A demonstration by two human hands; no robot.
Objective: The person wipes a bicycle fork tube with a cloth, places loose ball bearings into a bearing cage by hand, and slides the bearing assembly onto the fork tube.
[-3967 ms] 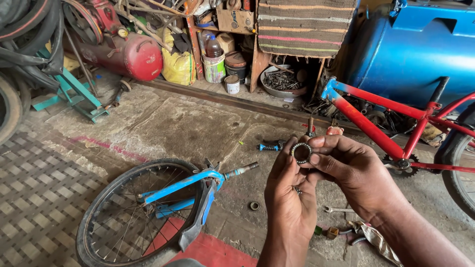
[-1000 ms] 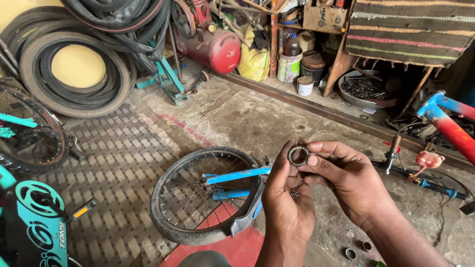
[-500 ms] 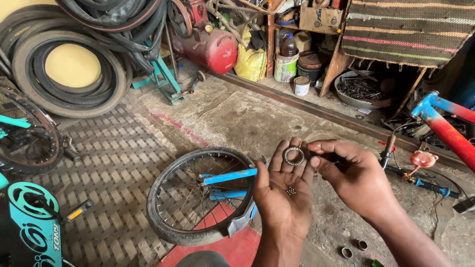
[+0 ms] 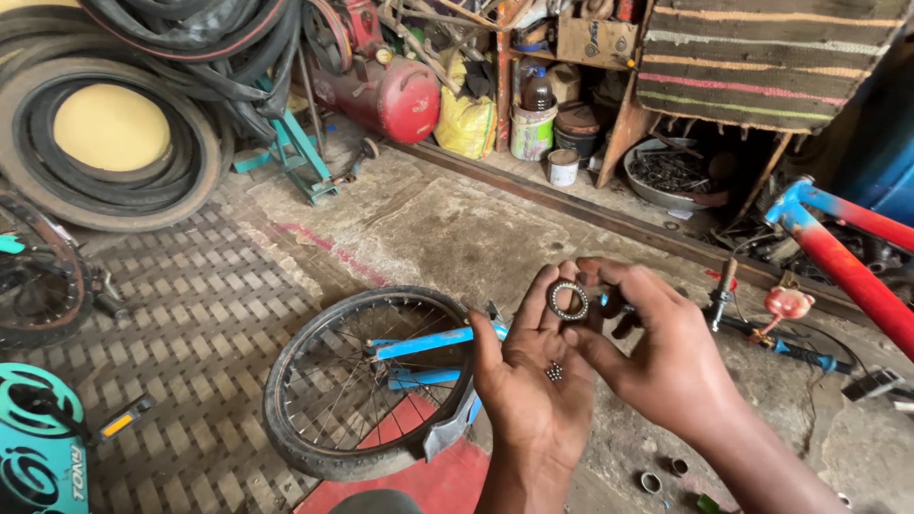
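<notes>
**Bearing ring and loose balls, held over workshop floor**

Item 1, at 9 o'clock: stacked tyres (image 4: 114,143) against the wall; a teal bicycle part (image 4: 38,447) at 8 o'clock.

Item 2, at 11 o'clock: red compressor tank (image 4: 395,95), with a yellow sack (image 4: 466,119) and paint tins (image 4: 533,128) beside it.

Item 3, centre, 7 o'clock of the hands: small bicycle wheel (image 4: 362,381) lying flat in a blue fork (image 4: 424,345), partly over a red mat (image 4: 419,481).

Item 4, left hand (image 4: 533,390): palm up and cupped, fingers loosely apart. Several small steel balls (image 4: 553,371) rest in the palm. Its fingertips steady the bearing ring (image 4: 568,300) at 12 o'clock of the palm.

Item 5, right hand (image 4: 666,366): thumb and forefinger pinched together on the ring's right edge, remaining fingers curled.

Step in hand, as judged: inspecting or fitting balls to the ring. A further move would seemingly call for a steady, level palm so the balls do not roll off.

Item 6, at 3 o'clock: red and blue bicycle frame (image 4: 847,257); a pedal arm (image 4: 790,347) on the floor below it.
</notes>
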